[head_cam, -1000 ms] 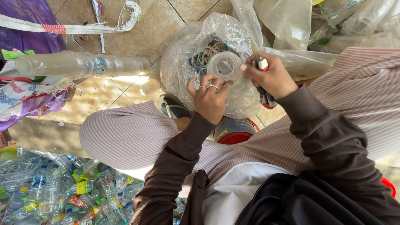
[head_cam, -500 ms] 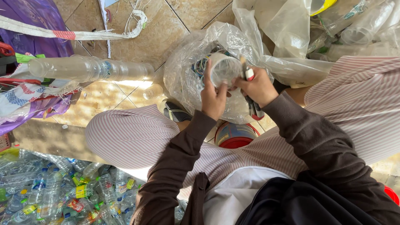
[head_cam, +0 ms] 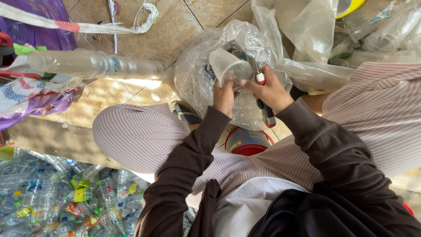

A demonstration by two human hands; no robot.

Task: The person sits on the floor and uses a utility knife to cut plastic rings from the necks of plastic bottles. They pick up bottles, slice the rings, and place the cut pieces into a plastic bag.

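Over the clear plastic bag (head_cam: 201, 79), the left hand (head_cam: 224, 95) is clenched on the near side of a clear plastic cup (head_cam: 231, 69), the right hand (head_cam: 271, 91) grips a red-handled cutter (head_cam: 265, 102) against its rim, and the cup now sits higher over the bag than before.
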